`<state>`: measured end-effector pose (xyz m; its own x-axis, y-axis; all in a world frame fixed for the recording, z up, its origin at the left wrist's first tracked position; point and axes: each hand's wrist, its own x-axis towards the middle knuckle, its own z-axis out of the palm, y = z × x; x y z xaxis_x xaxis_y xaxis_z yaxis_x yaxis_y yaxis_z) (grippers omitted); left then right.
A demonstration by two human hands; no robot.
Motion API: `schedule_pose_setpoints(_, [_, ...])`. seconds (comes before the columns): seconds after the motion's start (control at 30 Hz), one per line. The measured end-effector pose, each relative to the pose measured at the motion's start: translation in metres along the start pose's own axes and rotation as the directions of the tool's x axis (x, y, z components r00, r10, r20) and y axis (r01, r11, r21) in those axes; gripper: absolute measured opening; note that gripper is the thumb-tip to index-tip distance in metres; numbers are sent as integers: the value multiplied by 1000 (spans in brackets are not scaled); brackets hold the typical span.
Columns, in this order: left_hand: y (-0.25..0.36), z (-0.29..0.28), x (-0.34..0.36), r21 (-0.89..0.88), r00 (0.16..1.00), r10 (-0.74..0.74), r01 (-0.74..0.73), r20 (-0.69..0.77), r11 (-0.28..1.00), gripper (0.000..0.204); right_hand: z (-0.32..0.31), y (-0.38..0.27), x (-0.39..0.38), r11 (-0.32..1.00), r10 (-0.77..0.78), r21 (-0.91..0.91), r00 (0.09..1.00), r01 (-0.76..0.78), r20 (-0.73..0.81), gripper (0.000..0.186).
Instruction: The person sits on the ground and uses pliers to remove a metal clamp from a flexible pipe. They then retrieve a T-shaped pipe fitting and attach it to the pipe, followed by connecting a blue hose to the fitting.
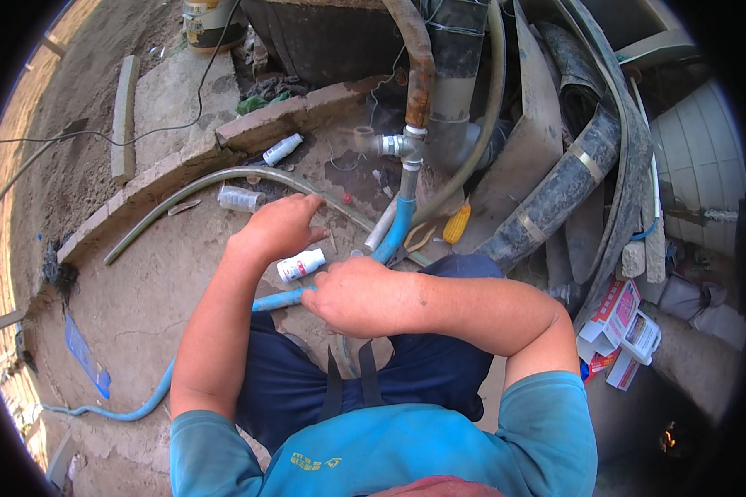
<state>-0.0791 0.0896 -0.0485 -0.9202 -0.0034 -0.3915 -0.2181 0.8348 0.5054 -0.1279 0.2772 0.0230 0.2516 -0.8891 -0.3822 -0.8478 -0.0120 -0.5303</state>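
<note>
My right hand (356,296) is closed around a blue hose (280,300) in front of my knees; most of its fingertips are hidden. Ahead of it, a blue pipe section (396,224) slopes up to a metal tee fitting (398,146), which joins a rusty upright pipe (419,91). Whether hose and section are one piece is hidden behind my right hand. My left hand (280,229) hovers above the ground, thumb and fingers apart, with nothing visible in it. Between both hands lies a small white bottle (301,264) with a red-and-purple label.
A clear plastic cup (240,199), another white bottle (283,149) and a long grey hose (215,176) lie beyond my left hand. A yellow corn cob (456,224) rests near the blue pipe. Thick black pipe (555,190) crowds the right, above torn cardboard packaging (612,319).
</note>
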Motion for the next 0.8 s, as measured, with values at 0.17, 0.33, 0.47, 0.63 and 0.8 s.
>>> schedule_pose_setpoints(0.17, [0,0,-1,-11,1000,0,0,-8,1000,54,-1,-1,0,1000,5,-6,1000,-5,15,33])
schedule_pose_setpoints(0.33, [0,-1,-3,-6,1000,-9,9,-5,1000,54,-5,0,1,1000,16,1,999,-16,32,36])
schedule_pose_setpoints(0.47, [-1,-1,-4,-3,1000,-10,10,-3,1000,54,-5,0,2,1000,25,8,999,-26,40,37])
schedule_pose_setpoints(0.63, [0,-2,-4,0,1000,-29,29,6,1000,54,-7,-1,3,1000,27,14,999,-28,46,37])
schedule_pose_setpoints(0.8, [-3,-1,-5,0,1000,-12,12,-9,1000,54,-8,-2,3,999,27,15,999,-28,44,37])
